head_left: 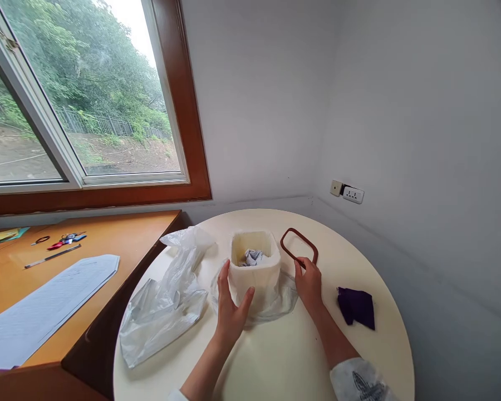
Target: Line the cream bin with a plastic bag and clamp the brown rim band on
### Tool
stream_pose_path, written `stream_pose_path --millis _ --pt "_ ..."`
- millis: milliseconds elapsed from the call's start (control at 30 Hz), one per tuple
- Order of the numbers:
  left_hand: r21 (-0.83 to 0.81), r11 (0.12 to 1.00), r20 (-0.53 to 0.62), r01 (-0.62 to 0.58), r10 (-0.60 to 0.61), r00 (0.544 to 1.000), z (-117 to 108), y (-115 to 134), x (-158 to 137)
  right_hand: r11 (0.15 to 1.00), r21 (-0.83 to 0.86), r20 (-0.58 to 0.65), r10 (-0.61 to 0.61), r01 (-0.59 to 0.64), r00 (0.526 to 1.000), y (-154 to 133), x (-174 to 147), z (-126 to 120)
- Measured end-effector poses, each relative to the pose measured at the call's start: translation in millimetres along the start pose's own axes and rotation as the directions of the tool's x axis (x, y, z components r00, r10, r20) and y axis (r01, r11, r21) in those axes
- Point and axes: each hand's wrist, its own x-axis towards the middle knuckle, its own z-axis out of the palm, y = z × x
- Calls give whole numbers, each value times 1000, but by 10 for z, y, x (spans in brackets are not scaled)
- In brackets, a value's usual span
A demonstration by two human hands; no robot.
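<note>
A small cream bin (254,278) stands on the round table, with a thin clear plastic bag (286,295) bunched around its lower part. Crumpled paper (254,257) lies inside it. My left hand (232,312) rests against the near left side of the bin, thumb and fingers spread apart. To the right of the bin, my right hand (309,281) pinches the near edge of a brown rounded rectangular ring (299,234), which is tilted up off the table or leaning on it; I cannot tell which.
A crumpled clear plastic bag (167,295) lies on the left of the round table (275,367). A dark purple cloth (357,307) is at the right. The wooden desk (142,236) alongside holds papers (54,306), a pen (52,257) and keys (69,239).
</note>
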Motion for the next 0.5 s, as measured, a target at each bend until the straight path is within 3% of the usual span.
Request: stream_pose_path --millis 500 --pt "-7 1000 -30 0 -1 1000 11 -39 -11 955 207 -21 219 -210 975 -132 -36 -39"
